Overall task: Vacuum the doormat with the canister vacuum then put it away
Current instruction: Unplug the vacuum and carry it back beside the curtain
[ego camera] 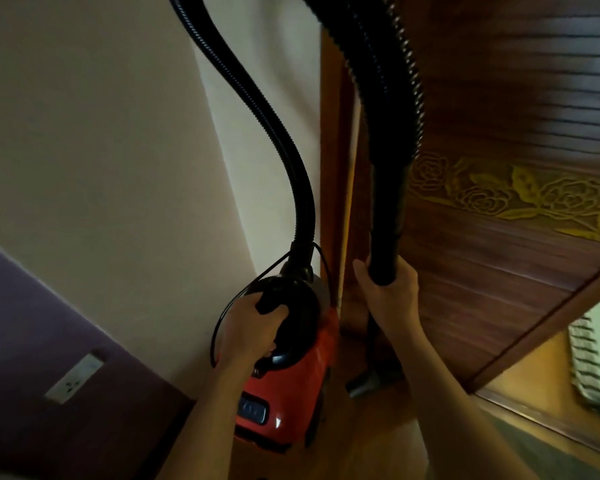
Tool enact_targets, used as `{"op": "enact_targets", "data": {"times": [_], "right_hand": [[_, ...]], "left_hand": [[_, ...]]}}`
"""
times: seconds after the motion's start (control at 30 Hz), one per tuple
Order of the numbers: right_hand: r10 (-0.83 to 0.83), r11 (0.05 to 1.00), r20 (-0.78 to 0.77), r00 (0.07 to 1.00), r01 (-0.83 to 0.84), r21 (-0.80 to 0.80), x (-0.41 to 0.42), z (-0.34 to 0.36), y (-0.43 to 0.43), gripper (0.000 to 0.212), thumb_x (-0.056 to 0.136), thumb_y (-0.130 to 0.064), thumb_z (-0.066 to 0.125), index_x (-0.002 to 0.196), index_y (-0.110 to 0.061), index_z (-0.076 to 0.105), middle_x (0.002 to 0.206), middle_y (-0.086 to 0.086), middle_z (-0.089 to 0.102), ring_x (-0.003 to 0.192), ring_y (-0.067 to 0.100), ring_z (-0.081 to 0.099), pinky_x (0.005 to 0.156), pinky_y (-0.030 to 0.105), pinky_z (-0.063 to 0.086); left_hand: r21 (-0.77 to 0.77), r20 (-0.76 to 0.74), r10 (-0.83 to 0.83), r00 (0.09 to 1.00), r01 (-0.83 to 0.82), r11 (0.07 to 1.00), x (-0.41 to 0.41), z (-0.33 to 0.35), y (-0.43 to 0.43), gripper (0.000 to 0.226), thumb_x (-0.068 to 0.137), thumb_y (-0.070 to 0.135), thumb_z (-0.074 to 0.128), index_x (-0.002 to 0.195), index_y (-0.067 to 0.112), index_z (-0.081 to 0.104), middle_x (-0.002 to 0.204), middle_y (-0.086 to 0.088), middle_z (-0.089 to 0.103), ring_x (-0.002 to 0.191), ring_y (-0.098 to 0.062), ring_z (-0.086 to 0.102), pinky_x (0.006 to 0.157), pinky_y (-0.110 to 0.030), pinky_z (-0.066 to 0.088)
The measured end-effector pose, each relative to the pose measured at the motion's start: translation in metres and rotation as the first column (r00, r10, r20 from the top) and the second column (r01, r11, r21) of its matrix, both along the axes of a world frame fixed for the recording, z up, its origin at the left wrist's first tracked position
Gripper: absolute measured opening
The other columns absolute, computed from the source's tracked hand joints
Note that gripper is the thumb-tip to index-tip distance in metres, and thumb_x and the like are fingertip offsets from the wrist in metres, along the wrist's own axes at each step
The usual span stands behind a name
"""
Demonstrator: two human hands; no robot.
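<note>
Two hands were in shot there, the left hand (248,327) and the right hand (388,292), both bare, with knuckles and fingers plain to see, though the dim light hid the nails and any finer detail. Behind them ran the left forearm (208,420) and the right forearm (440,403), slim and smooth in outline, and uncovered from the wrist right down to the bottom edge of the frame. The right one went soft and blurred near that edge, and what was worn further up could not be told.
</note>
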State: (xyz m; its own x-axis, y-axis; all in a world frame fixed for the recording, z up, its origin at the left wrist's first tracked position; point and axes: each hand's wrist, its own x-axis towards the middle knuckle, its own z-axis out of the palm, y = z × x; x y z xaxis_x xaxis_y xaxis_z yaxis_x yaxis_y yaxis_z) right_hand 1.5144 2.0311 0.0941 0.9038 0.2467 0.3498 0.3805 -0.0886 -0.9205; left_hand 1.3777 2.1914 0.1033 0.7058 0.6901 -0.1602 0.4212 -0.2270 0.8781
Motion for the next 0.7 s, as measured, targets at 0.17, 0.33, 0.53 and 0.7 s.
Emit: {"op": "enact_targets", "data": {"times": [0.17, 0.33, 0.53, 0.7], "right_hand": [[-0.158, 0.987, -0.023, 0.987, 0.157, -0.008, 0.018, -0.008, -0.019, 0.043, 0.088, -0.005, 0.073, 0.067, -0.034, 0.048, 0.055, -0.017, 0.054, 0.049, 0.003, 0.049, 0.049, 0.013, 0.035], [-0.409, 0.911, 0.025, 0.912, 0.41, -0.044, 0.019, -0.011, -0.039, 0.046, 0.084, -0.005, 0.075, 0.069, -0.039, 0.048, 0.057, -0.017, 0.055, 0.052, 0.001, 0.05, 0.054, 0.021, 0.037], [-0.63, 0.774, 0.052, 0.775, 0.632, -0.044, -0.012, -0.007, -0.063, 0.041, 0.087, -0.005, 0.074, 0.068, -0.03, 0.047, 0.058, -0.01, 0.048, 0.052, 0.006, 0.047, 0.05, 0.022, 0.038], [-0.778, 0.625, 0.068, 0.625, 0.781, -0.025, -0.061, -0.009, -0.093, 0.033, 0.092, -0.019, 0.072, 0.073, -0.002, 0.051, 0.064, 0.02, 0.052, 0.056, 0.035, 0.051, 0.051, 0.046, 0.044]], "left_hand": [[0.006, 0.002, -0.164, 0.986, 0.164, 0.986, 0.044, -0.005, 0.001, 0.018, 0.085, 0.015, 0.065, 0.074, 0.0, 0.064, 0.052, -0.008, 0.054, 0.041, -0.019, 0.051, 0.04, -0.026, 0.04], [0.059, 0.003, -0.4, 0.917, 0.399, 0.915, 0.086, -0.01, 0.003, 0.031, 0.085, 0.014, 0.066, 0.065, -0.001, 0.049, 0.053, -0.011, 0.044, 0.046, -0.022, 0.046, 0.049, -0.034, 0.04], [0.029, -0.02, -0.67, 0.742, 0.67, 0.742, 0.114, -0.006, -0.005, 0.027, 0.089, 0.018, 0.064, 0.076, -0.005, 0.057, 0.053, -0.006, 0.048, 0.043, -0.019, 0.048, 0.044, -0.028, 0.041], [0.053, -0.026, -0.792, 0.61, 0.792, 0.608, 0.117, -0.007, -0.035, 0.015, 0.085, 0.02, 0.068, 0.078, 0.007, 0.068, 0.064, -0.009, 0.066, 0.047, -0.02, 0.061, 0.042, -0.032, 0.051]]}}
